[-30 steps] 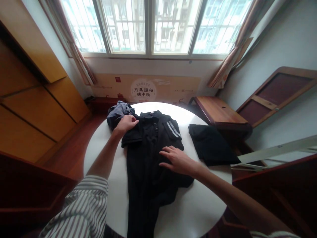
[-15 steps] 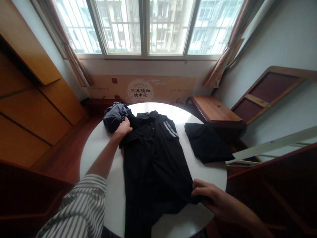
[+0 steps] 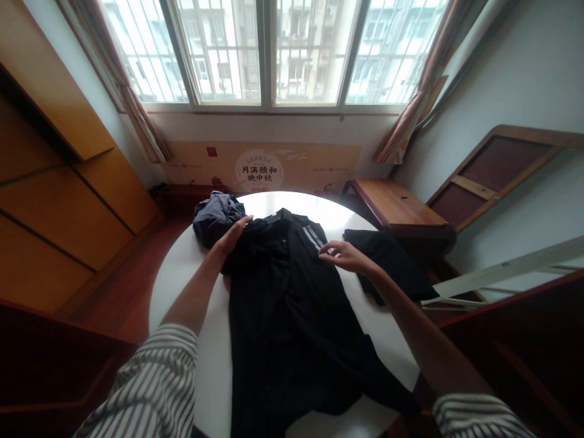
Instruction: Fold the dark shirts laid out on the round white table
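A long black collared dress (image 3: 292,316) lies spread over the round white table (image 3: 210,340), collar toward the window and lower part toward me. Its sleeve on the right has pale stripes. My right hand (image 3: 349,257) pinches that sleeve's edge between thumb and fingertips. At the dress's other shoulder rests my left hand (image 3: 235,234), fingers stretched out along the fabric and partly hidden from view. Beside it sits a crumpled dark grey cloth bundle (image 3: 216,214).
Folded black cloth (image 3: 387,258) lies at the table's right edge, partly behind my right forearm. A wooden stool or bench (image 3: 396,204) stands beyond it. Dark red wooden furniture flanks me on both sides; orange cabinets (image 3: 45,225) line the left wall.
My right hand has let go of the lower right part of the dress and moved up to the striped sleeve. That lower part now spreads farther right. My left hand has shifted slightly rightward, its fingers straighter.
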Demonstrator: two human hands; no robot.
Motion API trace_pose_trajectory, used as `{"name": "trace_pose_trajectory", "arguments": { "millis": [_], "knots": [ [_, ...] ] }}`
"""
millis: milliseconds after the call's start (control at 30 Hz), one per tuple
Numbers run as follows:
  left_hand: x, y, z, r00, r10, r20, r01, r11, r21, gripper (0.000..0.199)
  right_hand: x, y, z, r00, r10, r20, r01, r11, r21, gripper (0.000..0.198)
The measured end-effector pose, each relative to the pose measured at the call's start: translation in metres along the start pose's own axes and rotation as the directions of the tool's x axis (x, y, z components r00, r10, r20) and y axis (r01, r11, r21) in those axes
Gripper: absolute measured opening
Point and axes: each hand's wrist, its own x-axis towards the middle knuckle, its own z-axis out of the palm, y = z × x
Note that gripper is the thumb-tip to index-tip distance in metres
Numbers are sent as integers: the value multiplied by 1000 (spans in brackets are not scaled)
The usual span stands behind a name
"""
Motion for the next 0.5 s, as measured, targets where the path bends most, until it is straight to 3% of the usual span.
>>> {"name": "trace_pose_trajectory", "arguments": {
  "millis": [67,167,200,267,367,433,500],
  "knots": [
    [-4,-1,3,988,-66,140,63,998,21,39,34,-10,2,1000,8,-15,-9,999,-41,37],
    [-11,-2,8,930,-162,331,123,983,135,34,75,-22,5,1000,0,-17,-1,998,-64,37],
    [-14,-1,9,893,-202,401,141,974,177,33,86,-25,6,1000,-1,-13,0,997,-75,37],
    [-17,0,11,778,-301,551,166,945,282,32,105,-28,8,1000,2,4,-1,995,-99,39],
    [-18,4,13,631,-409,659,142,896,421,34,124,-30,13,999,15,44,-9,989,-145,40],
    [-16,7,14,617,-437,655,112,872,477,38,132,-29,14,997,26,70,-13,983,-181,39],
    [-15,8,15,661,-439,609,69,843,533,43,136,-26,14,995,36,88,-16,975,-219,38]
  ]
}}
